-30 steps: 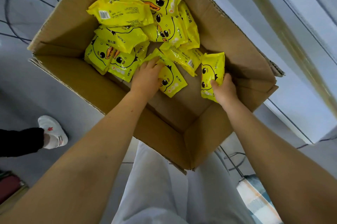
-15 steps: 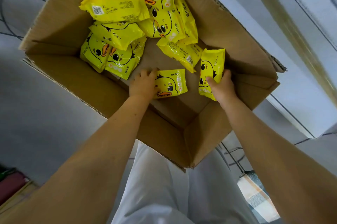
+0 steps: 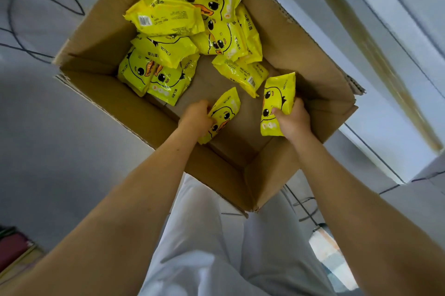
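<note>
An open cardboard box (image 3: 320,83) stands on the floor in front of me. Several yellow packets printed with a cartoon duck (image 3: 192,30) lie piled at its far end. My left hand (image 3: 196,119) grips one small yellow duck packet (image 3: 225,112) above the box's near part, tilted on edge. Over to the right, another yellow duck packet (image 3: 277,100) stands upright near the box's right wall, with my right hand (image 3: 292,119) gripping its lower half, thumb across the front.
The box's near floor (image 3: 238,136) is bare cardboard. Grey floor (image 3: 72,139) surrounds the box, with black cables (image 3: 14,30) at the far left. My white trousers (image 3: 216,247) fill the bottom middle. A striped object (image 3: 330,257) lies at lower right.
My left hand took hold of a packet lying in the box, pulled it nearer and tipped it on edge. My right hand keeps its packet, lifted slightly.
</note>
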Motion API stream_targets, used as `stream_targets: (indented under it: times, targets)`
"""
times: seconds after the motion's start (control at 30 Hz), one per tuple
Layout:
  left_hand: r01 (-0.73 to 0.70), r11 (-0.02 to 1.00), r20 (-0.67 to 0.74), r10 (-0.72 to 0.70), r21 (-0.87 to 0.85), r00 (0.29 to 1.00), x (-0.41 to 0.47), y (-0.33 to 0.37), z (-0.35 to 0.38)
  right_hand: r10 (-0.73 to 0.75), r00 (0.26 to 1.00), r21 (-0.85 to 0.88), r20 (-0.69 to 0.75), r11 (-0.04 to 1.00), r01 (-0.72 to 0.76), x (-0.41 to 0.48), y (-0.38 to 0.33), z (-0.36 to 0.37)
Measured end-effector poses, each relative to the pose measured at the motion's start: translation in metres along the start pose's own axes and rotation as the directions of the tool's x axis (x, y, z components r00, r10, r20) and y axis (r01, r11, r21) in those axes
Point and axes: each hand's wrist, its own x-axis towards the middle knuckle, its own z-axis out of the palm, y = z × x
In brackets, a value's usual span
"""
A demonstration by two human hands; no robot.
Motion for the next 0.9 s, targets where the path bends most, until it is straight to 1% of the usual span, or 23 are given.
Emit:
stream_targets:
  times: [0.1,0.2,0.27,0.33,0.43,0.57,0.67,0.73,0.9]
  targets:
    - [0.016,0.995,-0.058,-0.021,-0.095,0.998,-0.034,0.007,-0.013,0.042,0.997,0.047,-0.059,0.998,-0.039,-0.031,-0.008,-0.012]
    - [0.033,0.980,-0.060,-0.045,-0.196,0.997,-0.077,0.015,-0.035,0.087,0.992,0.145,-0.091,0.987,-0.073,-0.070,-0.015,-0.030]
    - [0.018,0.975,-0.074,-0.035,-0.221,0.997,-0.107,0.021,-0.047,0.090,0.991,0.219,-0.094,0.973,-0.068,-0.097,-0.019,-0.042]
    - [-0.007,0.970,-0.118,-0.022,-0.242,0.993,-0.132,0.025,-0.055,0.079,0.991,0.307,-0.109,0.951,-0.042,-0.121,-0.021,-0.051]
    - [-0.065,0.965,-0.165,0.023,-0.253,0.986,-0.161,0.033,-0.064,0.056,0.994,0.364,-0.091,0.931,-0.019,-0.144,-0.022,-0.065]
    - [-0.127,0.942,-0.227,0.056,-0.310,0.972,-0.200,0.055,-0.065,-0.083,0.995,0.282,-0.049,0.955,0.093,-0.169,-0.018,-0.104]
    - [-0.160,0.932,-0.231,0.086,-0.325,0.969,-0.218,0.084,-0.058,-0.195,0.979,0.245,-0.057,0.948,0.203,-0.175,-0.009,-0.140]
    - [-0.171,0.926,-0.224,0.097,-0.336,0.970,-0.229,0.107,-0.050,-0.240,0.969,0.266,-0.058,0.932,0.246,-0.176,0.000,-0.169]
    - [-0.210,0.903,-0.267,0.112,-0.374,0.957,-0.269,0.163,-0.020,-0.285,0.958,0.377,-0.031,0.884,0.275,-0.189,0.047,-0.246]
